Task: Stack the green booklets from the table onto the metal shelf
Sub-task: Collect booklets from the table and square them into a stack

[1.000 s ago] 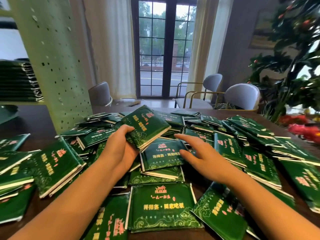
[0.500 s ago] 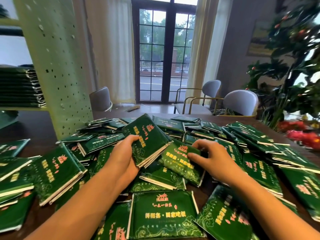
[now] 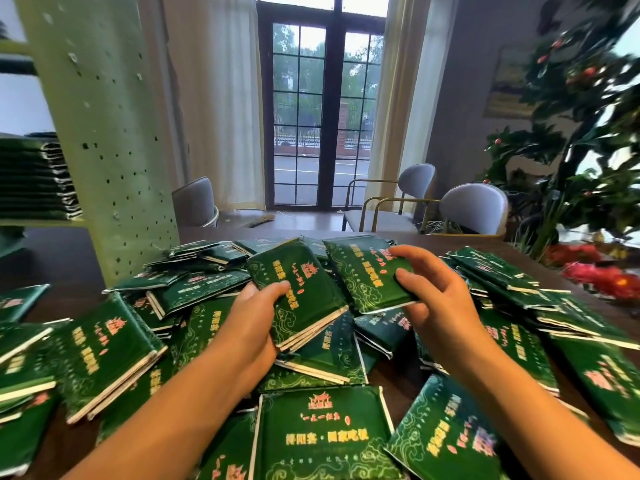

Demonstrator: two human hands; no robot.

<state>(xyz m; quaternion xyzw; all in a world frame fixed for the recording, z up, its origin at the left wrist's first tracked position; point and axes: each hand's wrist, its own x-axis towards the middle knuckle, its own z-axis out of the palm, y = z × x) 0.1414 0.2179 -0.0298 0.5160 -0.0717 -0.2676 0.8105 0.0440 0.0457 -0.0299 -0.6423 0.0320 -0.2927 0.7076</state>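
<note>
We are looking down at a dark table that is carrying a loose heap of green booklets, many of them overlapping and lying at odd angles. The left hand is gripping a small stack of booklets raised above the heap, with its thumb curled over the top cover and its fingers hidden beneath. The right hand is pinching a single booklet by its right edge, thumb and fingertips closing on the cover. That booklet is tilting just beside the small stack, and we cannot tell whether the two are touching. At the left a pale green perforated upright of the metal shelf is rising beside the table, and a shelf level behind it is bearing a neat pile of booklets. Grey chairs are standing at the far side, before a tall window, and a leafy plant is filling the right.
</note>
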